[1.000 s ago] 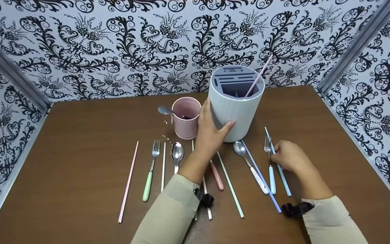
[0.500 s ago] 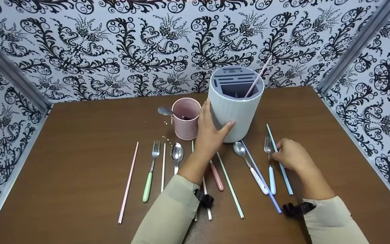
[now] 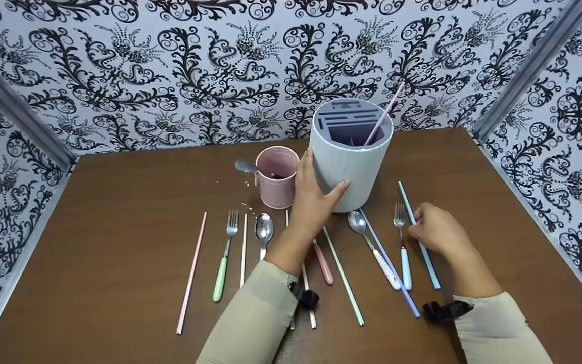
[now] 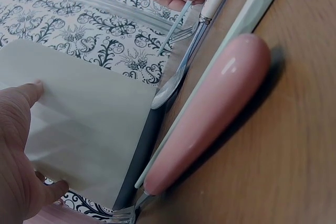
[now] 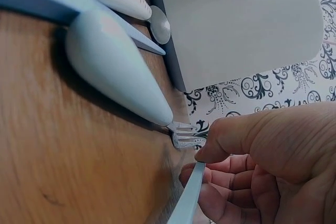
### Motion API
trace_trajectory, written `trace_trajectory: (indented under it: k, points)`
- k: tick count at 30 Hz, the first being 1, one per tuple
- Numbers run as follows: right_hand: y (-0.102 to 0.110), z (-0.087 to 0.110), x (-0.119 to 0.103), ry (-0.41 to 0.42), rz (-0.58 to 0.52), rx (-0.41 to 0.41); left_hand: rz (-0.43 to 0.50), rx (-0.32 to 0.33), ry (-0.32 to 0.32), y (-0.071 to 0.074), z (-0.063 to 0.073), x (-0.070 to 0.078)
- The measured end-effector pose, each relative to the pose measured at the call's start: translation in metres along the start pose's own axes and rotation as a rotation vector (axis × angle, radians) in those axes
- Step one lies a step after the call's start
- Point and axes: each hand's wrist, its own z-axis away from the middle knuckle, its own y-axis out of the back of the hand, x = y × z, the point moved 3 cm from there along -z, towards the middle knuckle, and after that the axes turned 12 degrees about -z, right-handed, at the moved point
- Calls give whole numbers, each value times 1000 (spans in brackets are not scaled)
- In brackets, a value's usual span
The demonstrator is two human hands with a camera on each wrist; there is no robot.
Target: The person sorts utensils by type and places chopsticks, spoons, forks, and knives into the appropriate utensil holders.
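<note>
My left hand (image 3: 316,197) grips the left side of a white utensil holder (image 3: 354,177), its thumb spread across the front. The holder has a grey slotted top, and a pink chopstick (image 3: 386,114) leans out of its open compartment. My right hand (image 3: 437,227) pinches a light blue chopstick (image 3: 427,263) between thumb and fingers; in the right wrist view this chopstick (image 5: 188,195) runs down from the fingertips. Just left of that hand lies a blue-handled fork (image 3: 405,265). Beside the fork are a spoon with a white handle (image 3: 386,268) and a darker blue chopstick (image 3: 382,247).
A pink cup (image 3: 277,189) with a spoon (image 3: 246,165) leaning out stands left of the holder. Across the brown table (image 3: 119,242) lie a green-handled fork (image 3: 220,278), a large spoon (image 3: 264,230), a pink handle (image 3: 324,265) and several chopsticks. Patterned walls (image 3: 250,65) enclose the table.
The right hand has shifted slightly up and to the right, and the light blue chopstick has moved with it, away from the blue-handled fork. The left hand has stayed on the holder.
</note>
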Motion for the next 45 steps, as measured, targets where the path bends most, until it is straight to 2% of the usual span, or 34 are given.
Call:
trace_trajectory:
  k: [26, 32, 45]
  points:
    - [8, 4, -4, 48, -40, -1, 8, 5, -3, 0, 0, 0]
    - [12, 5, -6, 75, -47, 35, 17, 3, -10, 1, 0, 0]
    - [18, 3, -6, 87, -208, 41, 14, 9, -14, 1, 0, 0]
